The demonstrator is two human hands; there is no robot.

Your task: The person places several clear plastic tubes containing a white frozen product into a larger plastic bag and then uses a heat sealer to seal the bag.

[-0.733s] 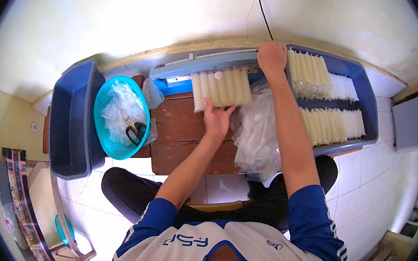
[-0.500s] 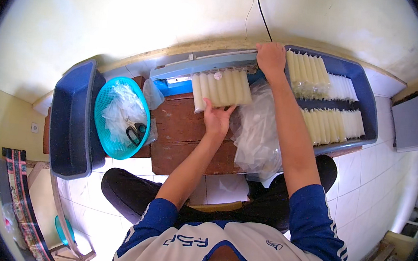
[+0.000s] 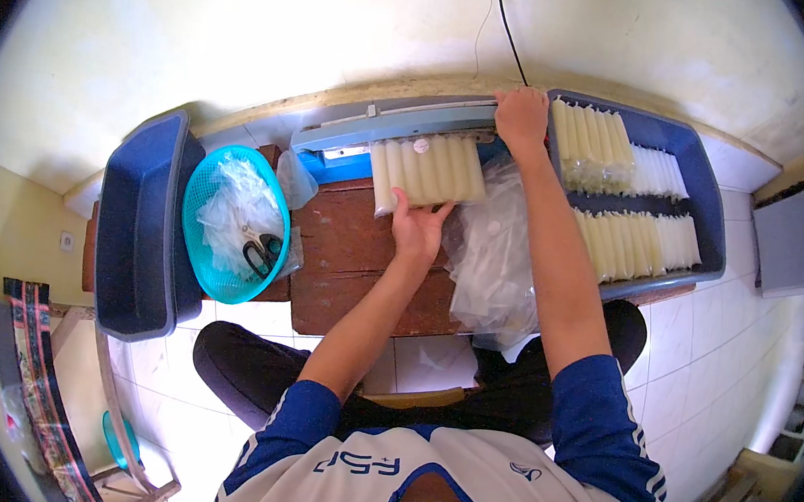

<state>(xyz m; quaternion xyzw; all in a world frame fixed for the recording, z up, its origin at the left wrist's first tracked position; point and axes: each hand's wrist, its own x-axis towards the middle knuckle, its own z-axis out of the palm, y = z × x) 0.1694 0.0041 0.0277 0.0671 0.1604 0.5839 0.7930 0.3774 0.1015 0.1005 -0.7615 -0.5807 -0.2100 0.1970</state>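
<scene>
My left hand (image 3: pixel 415 233) grips the lower edge of a clear bag (image 3: pixel 428 167) packed with several pale cream tubes, its upper edge at a long light-blue bar sealer (image 3: pixel 394 118). My right hand (image 3: pixel 521 118) is closed over the sealer bar's right end. Beside that forearm lies a crumpled pile of clear plastic bags (image 3: pixel 487 268). A dark blue tray (image 3: pixel 715 221) at the right holds two rows of bagged cream and white tubes (image 3: pixel 623 242).
Left on the brown wooden bench (image 3: pixel 342 284) are a turquoise basket (image 3: pixel 195 233) of plastic scraps with black-handled scissors (image 3: pixel 258 258) and a long dark blue bin (image 3: pixel 136 228). A wall with a hanging black cable rises behind. Grey panel (image 3: pixel 791 228) at far right.
My right hand and the right end of the sealer bar sit slightly lower in the picture. My left hand and the bag of tubes have hardly moved.
</scene>
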